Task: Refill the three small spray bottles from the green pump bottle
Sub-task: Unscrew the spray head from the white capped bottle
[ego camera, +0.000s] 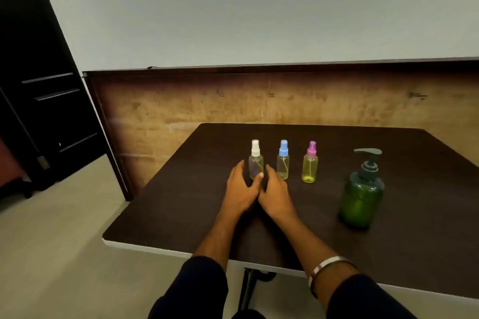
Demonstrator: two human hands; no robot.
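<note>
The white-capped spray bottle (256,160), clear and upright, is flanked by the left hand (241,186) and right hand (274,191), both spread wide, nothing gripped.

A single wide-angle camera, worn on the person's head, looks forward and steeply down across a dark brown wooden tabletop (388,254) from its near edge. The view sits close over the table, with both forearms entering from the bottom of the frame and reaching away toward the far side. The near white-edged rim runs diagonally, low on the left and dropping off the right side. At the far side stands a worn tan wooden panel (207,106), with a pale grey wall (259,8) above it. Straight lines bow toward the frame edges. No second view is given.
</note>
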